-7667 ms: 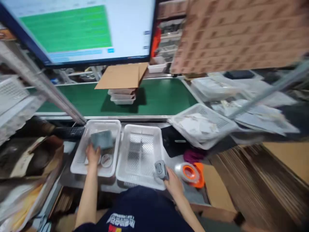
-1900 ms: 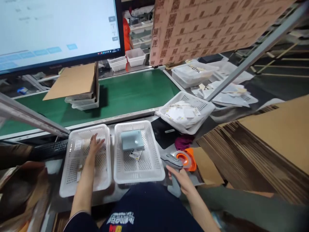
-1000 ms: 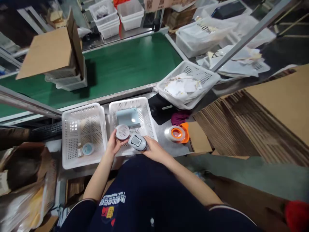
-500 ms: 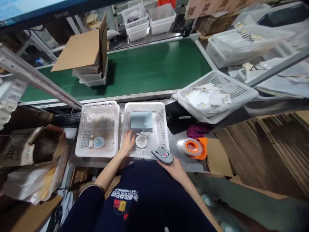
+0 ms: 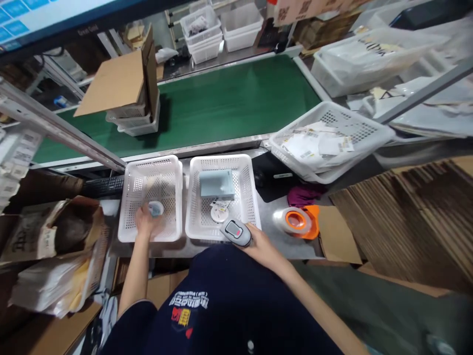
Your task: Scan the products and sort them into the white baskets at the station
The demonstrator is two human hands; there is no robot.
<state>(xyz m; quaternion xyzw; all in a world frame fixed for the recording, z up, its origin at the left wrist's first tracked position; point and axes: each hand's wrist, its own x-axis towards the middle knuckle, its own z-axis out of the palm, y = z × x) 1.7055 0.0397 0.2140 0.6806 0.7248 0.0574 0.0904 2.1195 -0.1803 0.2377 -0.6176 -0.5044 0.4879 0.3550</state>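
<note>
Left hand (image 5: pixel 145 224) has moved since half a second ago: it was in the right-hand basket by the white disc, now it is over in the left white basket (image 5: pixel 152 197), fingers curled around the small round blue-topped tin (image 5: pixel 155 209). Looks like a loose pinch on the tin's edge; whether it is lifted or still on the basket floor, cannot tell. A small paper scrap lies further back in that basket.

Right hand (image 5: pixel 258 241) is closed around the grey barcode scanner (image 5: pixel 236 231), red button facing up, at the front rim of the right white basket (image 5: pixel 220 197). That basket holds the pale blue box (image 5: pixel 217 183), a label slip and the round white disc (image 5: pixel 217 213), which nobody is touching now.

Judgement: the disc is dealt with and the tin is the item in hand.

Around: orange tape dispenser (image 5: pixel 298 222) on the steel bench right of the scanner, tilted basket of paper labels (image 5: pixel 328 140) beyond it, green conveyor belt (image 5: pixel 221 106) behind with stacked trays under a cardboard sheet (image 5: pixel 116 84).
</note>
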